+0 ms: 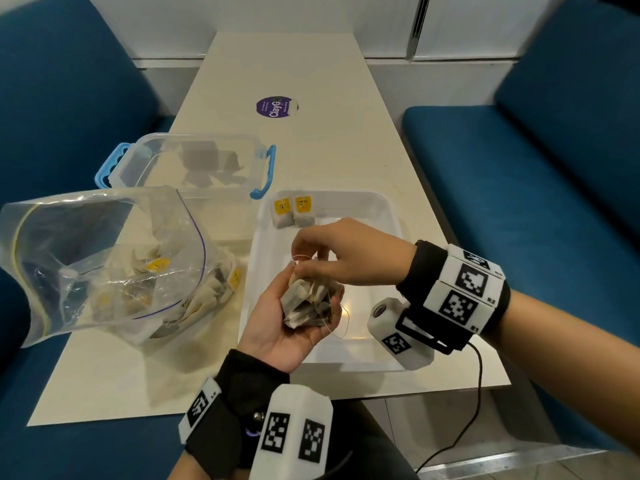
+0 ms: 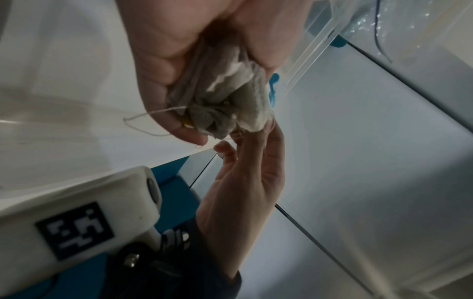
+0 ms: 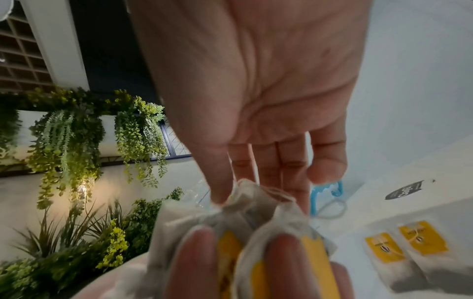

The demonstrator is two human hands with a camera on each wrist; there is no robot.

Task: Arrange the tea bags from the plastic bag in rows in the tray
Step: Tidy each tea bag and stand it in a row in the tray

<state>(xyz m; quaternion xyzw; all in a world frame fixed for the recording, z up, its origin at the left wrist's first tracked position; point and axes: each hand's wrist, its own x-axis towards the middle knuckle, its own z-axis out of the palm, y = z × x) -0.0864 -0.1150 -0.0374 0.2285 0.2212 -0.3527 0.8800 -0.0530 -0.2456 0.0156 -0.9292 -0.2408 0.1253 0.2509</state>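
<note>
My left hand is palm up over the near part of the white tray, its fingers curled round a bunch of tea bags with loose strings. Just above it, my right hand pinches the top of one tea bag in that bunch with thumb and fingers. The left wrist view shows the bunch of tea bags and the right hand's fingertips touching it. Two tea bags with yellow tags lie side by side in the tray's far left corner. The clear plastic bag, open, holds several more tea bags.
A clear box with blue handles stands behind the plastic bag, on the cream table. A purple round sticker is further back. Blue seats flank both sides. A black cable hangs off the near right edge.
</note>
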